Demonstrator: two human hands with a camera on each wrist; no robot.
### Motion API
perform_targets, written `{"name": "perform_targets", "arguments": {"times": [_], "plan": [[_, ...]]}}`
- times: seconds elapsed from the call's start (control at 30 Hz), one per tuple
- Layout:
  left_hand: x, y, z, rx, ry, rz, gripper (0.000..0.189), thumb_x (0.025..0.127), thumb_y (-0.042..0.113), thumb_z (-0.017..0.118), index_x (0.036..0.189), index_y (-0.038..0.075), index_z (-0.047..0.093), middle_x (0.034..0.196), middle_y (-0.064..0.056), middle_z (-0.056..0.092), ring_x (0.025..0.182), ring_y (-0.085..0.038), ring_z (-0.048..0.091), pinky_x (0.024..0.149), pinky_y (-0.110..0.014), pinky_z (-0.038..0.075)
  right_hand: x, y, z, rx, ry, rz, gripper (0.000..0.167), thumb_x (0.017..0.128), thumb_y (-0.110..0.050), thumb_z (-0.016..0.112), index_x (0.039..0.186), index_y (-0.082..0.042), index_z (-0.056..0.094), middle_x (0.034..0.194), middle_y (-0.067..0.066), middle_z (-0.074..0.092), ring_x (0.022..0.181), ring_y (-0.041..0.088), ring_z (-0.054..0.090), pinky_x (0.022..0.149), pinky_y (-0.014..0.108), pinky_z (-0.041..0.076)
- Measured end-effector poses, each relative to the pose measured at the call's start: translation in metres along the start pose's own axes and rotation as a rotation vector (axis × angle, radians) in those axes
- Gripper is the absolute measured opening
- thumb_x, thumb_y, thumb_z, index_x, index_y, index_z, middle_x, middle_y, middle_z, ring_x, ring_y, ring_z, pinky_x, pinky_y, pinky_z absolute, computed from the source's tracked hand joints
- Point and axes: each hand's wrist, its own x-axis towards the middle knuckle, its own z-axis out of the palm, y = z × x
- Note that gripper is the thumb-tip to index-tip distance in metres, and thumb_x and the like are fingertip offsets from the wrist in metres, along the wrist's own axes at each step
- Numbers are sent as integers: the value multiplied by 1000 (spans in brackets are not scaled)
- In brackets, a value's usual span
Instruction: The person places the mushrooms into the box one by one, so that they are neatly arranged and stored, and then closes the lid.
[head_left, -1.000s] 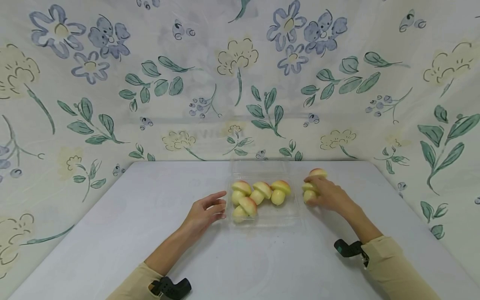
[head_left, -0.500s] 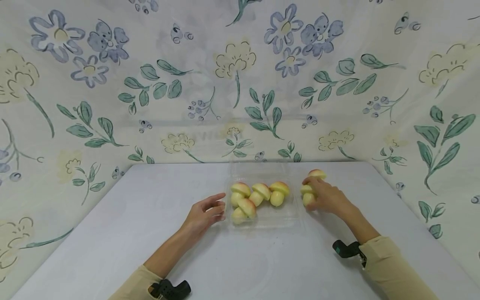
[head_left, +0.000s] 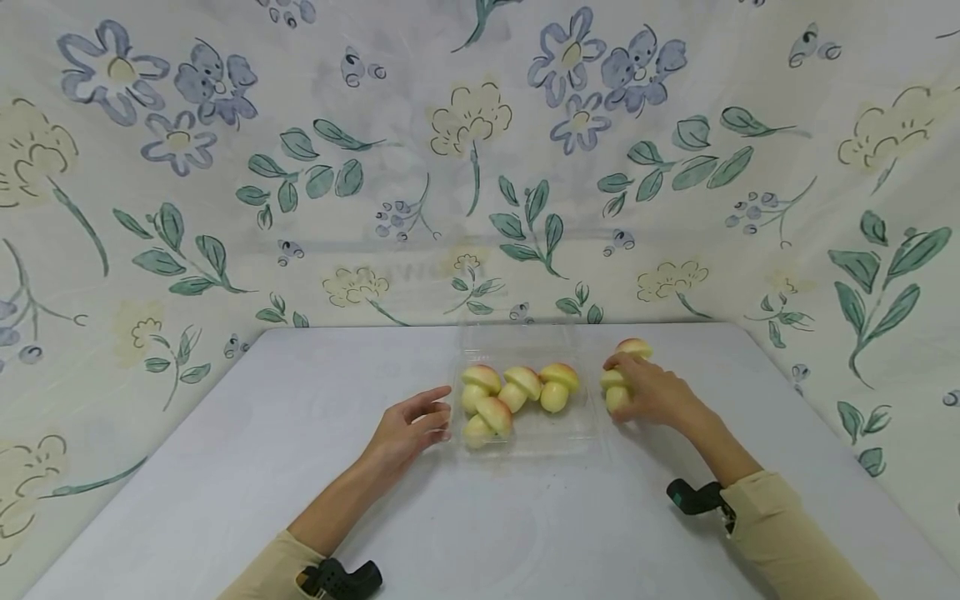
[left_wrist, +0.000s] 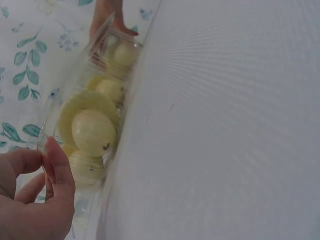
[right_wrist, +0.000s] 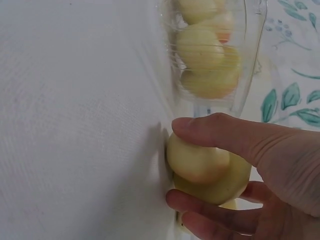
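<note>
A clear plastic box (head_left: 555, 437) lies in the middle of the table and holds several yellow mushroom-shaped pieces (head_left: 522, 387) with reddish caps. At its left side, my left hand (head_left: 405, 429) pinches the rim between thumb and finger, as the left wrist view shows. Right of the box, my right hand (head_left: 660, 392) grips another mushroom-shaped piece (right_wrist: 200, 160), thumb on one side and fingers on the other; it still rests on the table. Behind that hand, a further mushroom-shaped piece (head_left: 634, 347) stands partly hidden.
The box's clear lid (head_left: 517, 335) appears folded back towards the far edge of the white table (head_left: 300, 400). A flowered cloth (head_left: 420, 183) hangs behind and at both sides. Both wrists carry a black camera mount (head_left: 341, 579).
The head view has tilted slightly, shifting everything a little. Both hands keep their places, the right one at the same mushroom-shaped piece.
</note>
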Motion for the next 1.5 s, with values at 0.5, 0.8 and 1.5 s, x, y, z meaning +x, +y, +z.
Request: {"name": "perform_targets", "arguments": {"times": [0.5, 0.8, 1.5], "plan": [[1, 0, 1, 13, 15, -5, 53, 93, -1, 59, 143, -2, 45, 102, -1, 55, 83, -10, 57, 75, -22, 57, -2, 1, -9, -26, 52, -36, 66, 74, -31, 84, 129, -15, 50, 127, 13, 57, 91, 29, 59, 68, 40, 49], [-1, 1, 0, 5, 7, -2, 54, 93, 0, 59, 144, -2, 44, 102, -1, 54, 83, -10, 57, 75, -22, 57, -6, -6, -21, -20, 79, -29, 69, 74, -33, 85, 131, -14, 50, 119, 13, 59, 91, 28, 59, 68, 39, 50], [-1, 1, 1, 7, 20, -12, 50, 94, 0, 58, 143, -1, 46, 104, -2, 54, 83, -10, 57, 76, -21, 57, -18, -29, -32, -15, 126, -68, 70, 77, -38, 83, 135, -17, 48, 122, 14, 61, 101, 31, 59, 75, 50, 52]]}}
